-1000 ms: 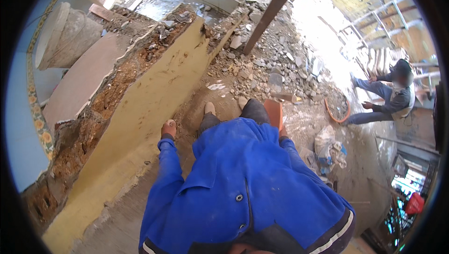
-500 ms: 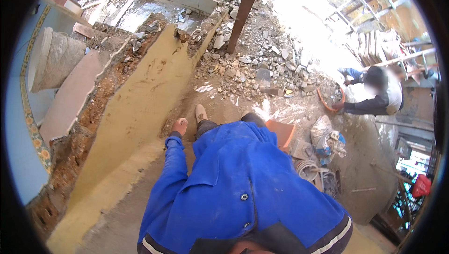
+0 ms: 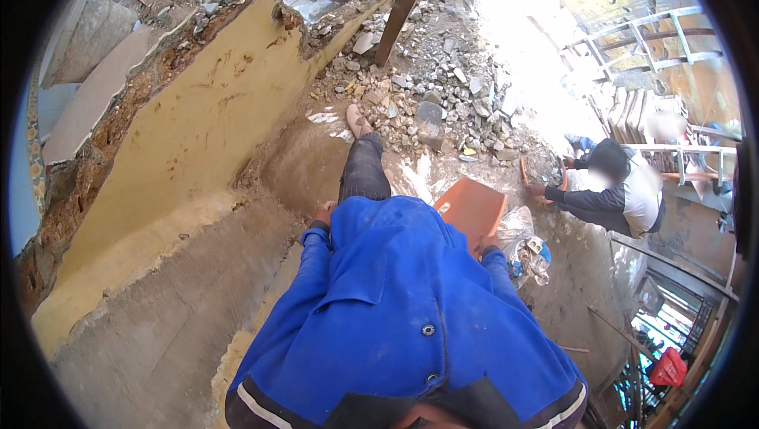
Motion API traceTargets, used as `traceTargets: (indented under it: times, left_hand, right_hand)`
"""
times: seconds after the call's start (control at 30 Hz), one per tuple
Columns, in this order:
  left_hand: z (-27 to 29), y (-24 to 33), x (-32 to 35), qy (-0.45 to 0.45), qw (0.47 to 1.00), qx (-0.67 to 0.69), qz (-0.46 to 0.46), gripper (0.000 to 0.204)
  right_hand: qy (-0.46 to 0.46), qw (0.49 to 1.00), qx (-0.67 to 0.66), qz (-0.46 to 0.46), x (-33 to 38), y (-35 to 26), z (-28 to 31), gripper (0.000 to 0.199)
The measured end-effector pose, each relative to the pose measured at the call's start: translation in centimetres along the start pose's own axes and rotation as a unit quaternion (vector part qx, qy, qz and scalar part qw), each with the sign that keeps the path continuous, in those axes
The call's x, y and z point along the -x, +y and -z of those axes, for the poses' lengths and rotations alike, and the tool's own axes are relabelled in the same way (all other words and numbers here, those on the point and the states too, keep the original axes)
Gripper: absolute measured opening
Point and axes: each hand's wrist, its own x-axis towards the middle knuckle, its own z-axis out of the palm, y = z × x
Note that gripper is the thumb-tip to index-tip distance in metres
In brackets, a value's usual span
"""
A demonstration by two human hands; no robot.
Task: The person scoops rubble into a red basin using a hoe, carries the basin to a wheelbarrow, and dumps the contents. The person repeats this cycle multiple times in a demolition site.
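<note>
Rubble-strewn dirt floor point(image 3: 316, 164) w/ broken yellow wall point(image 3: 182, 144) alongside. Flat orange rectangular plastic tray point(image 3: 473, 206) is sitting just beside right hand point(image 3: 489, 244), long axis running away from the body; fingers hidden, can't tell grip. Left hand point(image 3: 322, 213) is hanging farther off, opp. side, fingers unclear.

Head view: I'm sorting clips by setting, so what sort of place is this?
Most likely a demolition or renovation site inside a building: a rubble heap covers the floor, a broken yellow wall shows raw brick at its top, and a wooden prop stands in the debris.
</note>
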Motion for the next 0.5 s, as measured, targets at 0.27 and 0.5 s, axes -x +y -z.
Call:
traceTargets:
  times: [0.27,0.5]
  left_hand:
    - [4.1,0.6,-5.3,0.026,0.996,0.068,0.044,0.022]
    - [11.4,8.5,-15.0,-0.019,0.996,0.082,0.033,0.024]
  right_hand:
    - [0.054,0.99,-0.109,0.069,-0.8,-2.5,0.3,0.018]
    - [0.034,0.999,-0.006,-0.008,1.5,-8.2,-3.4,0.026]
